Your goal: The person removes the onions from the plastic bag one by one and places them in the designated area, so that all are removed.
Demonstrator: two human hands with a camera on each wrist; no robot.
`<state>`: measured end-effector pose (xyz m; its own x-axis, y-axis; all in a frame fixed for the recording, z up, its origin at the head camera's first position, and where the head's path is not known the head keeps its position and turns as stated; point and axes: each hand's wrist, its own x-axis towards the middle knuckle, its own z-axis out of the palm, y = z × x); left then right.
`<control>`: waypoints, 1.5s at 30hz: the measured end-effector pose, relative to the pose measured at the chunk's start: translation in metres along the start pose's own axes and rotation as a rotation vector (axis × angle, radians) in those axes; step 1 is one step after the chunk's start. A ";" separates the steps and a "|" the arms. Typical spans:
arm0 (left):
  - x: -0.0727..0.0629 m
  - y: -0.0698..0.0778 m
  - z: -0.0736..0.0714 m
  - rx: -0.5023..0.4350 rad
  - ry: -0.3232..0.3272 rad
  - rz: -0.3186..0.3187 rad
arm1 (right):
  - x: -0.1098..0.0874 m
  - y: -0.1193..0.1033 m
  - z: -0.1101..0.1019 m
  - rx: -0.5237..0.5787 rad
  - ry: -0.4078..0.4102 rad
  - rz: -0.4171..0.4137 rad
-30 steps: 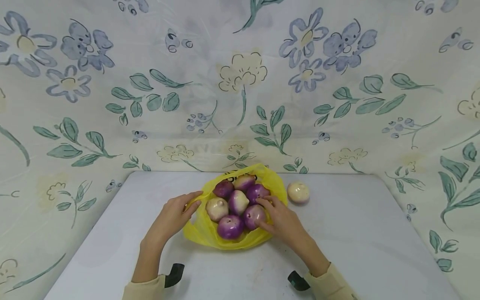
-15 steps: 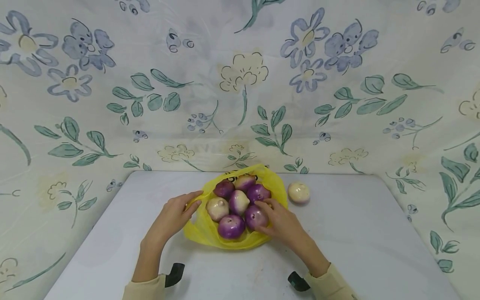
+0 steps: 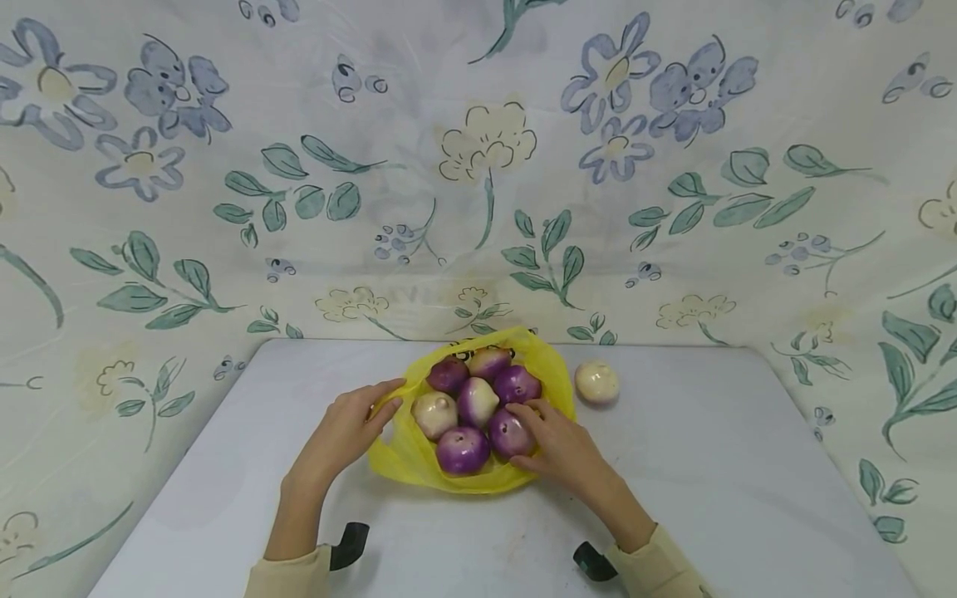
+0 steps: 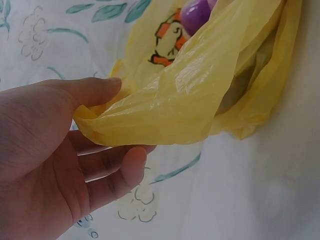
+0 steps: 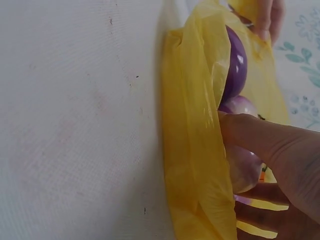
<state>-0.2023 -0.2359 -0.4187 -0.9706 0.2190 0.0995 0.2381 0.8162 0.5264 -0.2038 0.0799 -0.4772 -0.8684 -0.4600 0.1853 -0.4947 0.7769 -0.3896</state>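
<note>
A yellow plastic bag lies with its mouth spread, full of several glossy purple-and-white onions. On its left side, my left hand pinches the bag's edge; in the left wrist view, the thumb is over the film and the fingers are beneath. My right hand reaches over the bag's right rim. Its thumb and fingers curve round the front right onion, which still sits among the others. In the right wrist view, the thumb presses against that onion, and part of the hand is hidden behind the bag.
One pale onion lies outside the bag, just to its right. All this is on a white table. A floral cloth hangs behind the table's back edge. Dark wrist pieces stick out from the sleeves.
My right hand has settled slightly lower around the front right onion, its fingertips drawing off the onion behind. The left hand stays at the bag's edge.
</note>
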 end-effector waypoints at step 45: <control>0.000 -0.002 0.001 -0.024 -0.010 0.006 | -0.001 0.007 -0.022 -0.025 0.088 0.047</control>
<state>-0.2027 -0.2372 -0.4212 -0.9687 0.2297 0.0944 0.2433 0.8018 0.5458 -0.2069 0.0956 -0.4608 -0.8901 -0.3838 0.2459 -0.4526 0.8080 -0.3772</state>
